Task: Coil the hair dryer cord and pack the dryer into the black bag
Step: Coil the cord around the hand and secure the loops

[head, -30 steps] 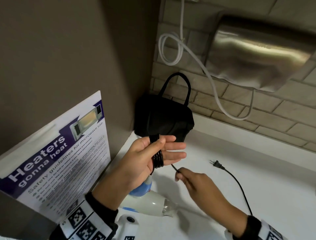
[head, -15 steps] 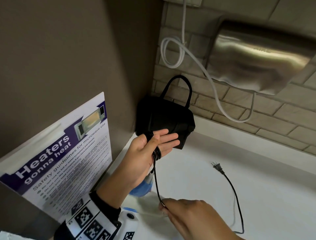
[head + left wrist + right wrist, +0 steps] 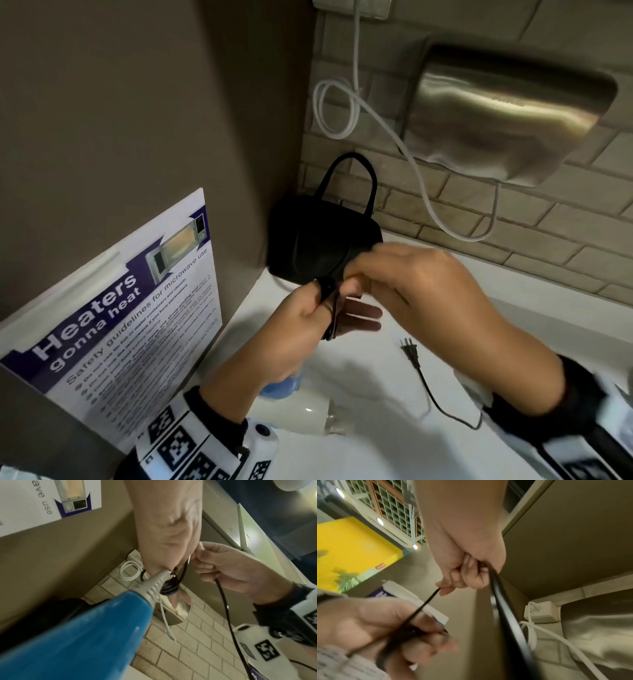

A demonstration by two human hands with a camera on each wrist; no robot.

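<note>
My left hand [image 3: 320, 310] is held up over the white counter with the black cord [image 3: 330, 308] wound in a coil round its fingers, and the thumb presses on that coil. My right hand [image 3: 363, 277] pinches the cord just above those fingers, in front of the black bag [image 3: 308, 240]. The white and blue hair dryer [image 3: 301, 407] hangs below the left hand, its blue handle [image 3: 82, 635] large in the left wrist view. The loose end trails on the counter to the plug [image 3: 411, 353]. In the right wrist view the pinched cord [image 3: 426, 601] runs taut to the left hand [image 3: 390, 626].
The bag stands in the corner between a brown side wall and a brick wall. A steel hand dryer [image 3: 507, 113] and its looped white cable [image 3: 373, 113] hang on the brick. A microwave safety poster [image 3: 120, 315] leans at the left. The white counter [image 3: 496, 318] stretches to the right.
My right hand rose from low beside the dryer to above the left hand's fingers, carrying the cord up over them. The loose cord on the counter has shortened.
</note>
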